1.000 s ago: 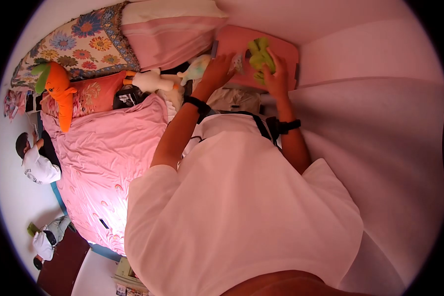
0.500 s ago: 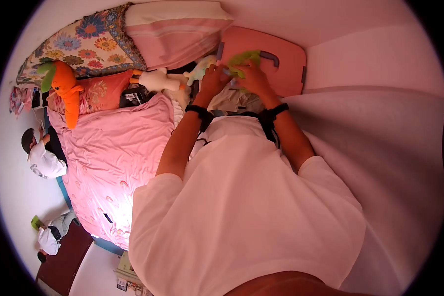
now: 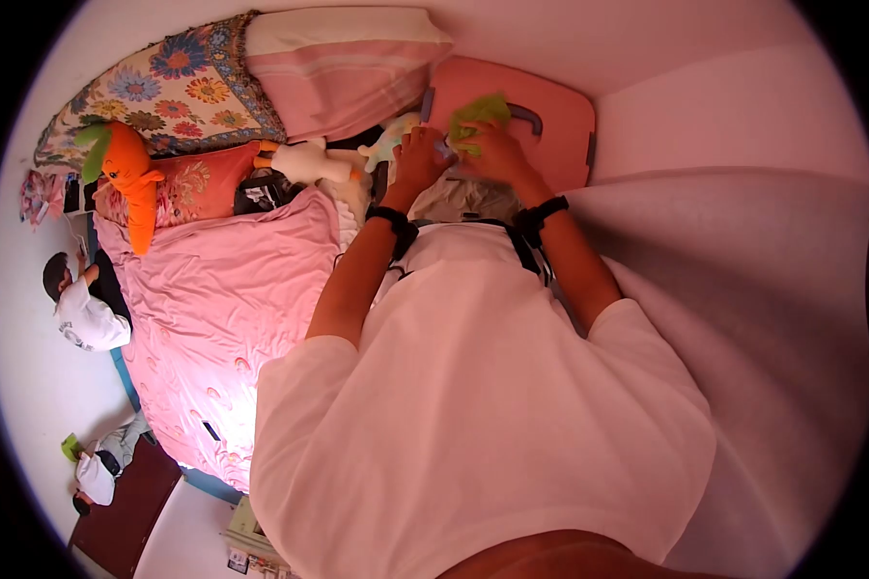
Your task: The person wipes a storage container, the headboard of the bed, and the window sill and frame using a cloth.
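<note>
A crumpled green cloth (image 3: pixel 480 112) is bunched in my right hand (image 3: pixel 492 156), whose fingers are closed on it. It lies over a pink storage box lid (image 3: pixel 562 125) beside its dark purple handle (image 3: pixel 525 117). My left hand (image 3: pixel 419 164) is at the lid's left edge, fingers bent but apart, with no object visible in its grasp. Between the hands shows a small bluish-purple patch I cannot make out. A pale soft toy (image 3: pixel 388 141) lies just beyond my left hand.
To the left is a bed with a pink sheet (image 3: pixel 222 289), a carrot plush (image 3: pixel 135 183), a white plush (image 3: pixel 304 160) and pillows (image 3: pixel 348 72). A dark phone-like object (image 3: pixel 210 430) lies on the sheet. Two people (image 3: pixel 89 307) are farther left. A wall (image 3: pixel 724 116) stands right.
My right hand and the green cloth have shifted slightly, the cloth bunching higher toward the handle's left. My left hand's fingers have lifted and spread a little.
</note>
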`<state>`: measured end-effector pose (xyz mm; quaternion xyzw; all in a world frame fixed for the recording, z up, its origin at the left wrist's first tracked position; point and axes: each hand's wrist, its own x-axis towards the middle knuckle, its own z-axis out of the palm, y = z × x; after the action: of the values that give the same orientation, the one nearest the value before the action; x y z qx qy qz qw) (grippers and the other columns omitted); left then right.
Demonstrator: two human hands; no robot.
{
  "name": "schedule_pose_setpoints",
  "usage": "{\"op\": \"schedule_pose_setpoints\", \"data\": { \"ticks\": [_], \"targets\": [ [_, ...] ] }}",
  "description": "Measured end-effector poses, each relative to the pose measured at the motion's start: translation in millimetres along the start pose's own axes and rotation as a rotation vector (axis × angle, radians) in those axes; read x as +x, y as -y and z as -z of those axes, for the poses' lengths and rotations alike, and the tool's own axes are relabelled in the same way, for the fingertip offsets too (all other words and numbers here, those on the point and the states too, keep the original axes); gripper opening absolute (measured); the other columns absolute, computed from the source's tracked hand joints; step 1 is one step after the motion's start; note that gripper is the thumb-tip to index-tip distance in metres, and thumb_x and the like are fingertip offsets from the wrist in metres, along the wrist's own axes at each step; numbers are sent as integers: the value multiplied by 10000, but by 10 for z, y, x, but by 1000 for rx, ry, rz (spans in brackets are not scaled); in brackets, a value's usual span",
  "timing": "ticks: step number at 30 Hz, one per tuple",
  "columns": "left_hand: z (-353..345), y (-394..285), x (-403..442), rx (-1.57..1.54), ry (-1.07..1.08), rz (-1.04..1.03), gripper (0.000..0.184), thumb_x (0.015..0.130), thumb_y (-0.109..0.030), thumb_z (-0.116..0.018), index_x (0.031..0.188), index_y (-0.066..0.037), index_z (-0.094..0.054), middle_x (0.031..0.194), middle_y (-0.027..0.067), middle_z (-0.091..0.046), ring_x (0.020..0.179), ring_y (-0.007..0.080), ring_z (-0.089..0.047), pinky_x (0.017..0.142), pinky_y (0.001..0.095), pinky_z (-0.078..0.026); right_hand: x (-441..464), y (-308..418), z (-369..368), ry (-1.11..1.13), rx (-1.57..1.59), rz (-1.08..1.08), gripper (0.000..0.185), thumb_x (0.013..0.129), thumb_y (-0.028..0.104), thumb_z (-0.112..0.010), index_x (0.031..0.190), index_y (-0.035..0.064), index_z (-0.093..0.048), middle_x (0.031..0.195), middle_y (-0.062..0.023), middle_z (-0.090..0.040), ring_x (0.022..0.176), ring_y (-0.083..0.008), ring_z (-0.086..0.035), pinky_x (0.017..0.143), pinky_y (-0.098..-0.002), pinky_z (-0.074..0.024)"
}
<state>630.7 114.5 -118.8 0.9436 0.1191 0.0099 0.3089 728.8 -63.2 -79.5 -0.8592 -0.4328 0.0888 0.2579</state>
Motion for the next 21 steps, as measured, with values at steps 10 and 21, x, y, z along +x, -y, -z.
{"op": "schedule_pose_setpoints", "data": {
  "ticks": [10, 21],
  "targets": [
    [30, -58, -50, 1, -11, -84, 691, 684, -426, -831, 1267, -204, -535, 1284, 99, -476, 1176, 367, -458, 947, 535, -362, -64, -102, 106, -64, 4, 55, 300, 715, 227, -763, 1000, 138, -738, 1103, -55, -630, 1015, -307, -588, 856, -416, -515],
    [-10, -11, 51, 118, 58, -58, 701, 676, -309, -817, 1311, -222, -532, 1285, 93, -485, 1160, 374, -481, 935, 523, -420, -129, -226, 166, -54, -142, 24, 444, 765, 402, -763, 1128, 160, -681, 1142, -69, -600, 1090, -276, -581, 839, -425, -520]
  ]
}}
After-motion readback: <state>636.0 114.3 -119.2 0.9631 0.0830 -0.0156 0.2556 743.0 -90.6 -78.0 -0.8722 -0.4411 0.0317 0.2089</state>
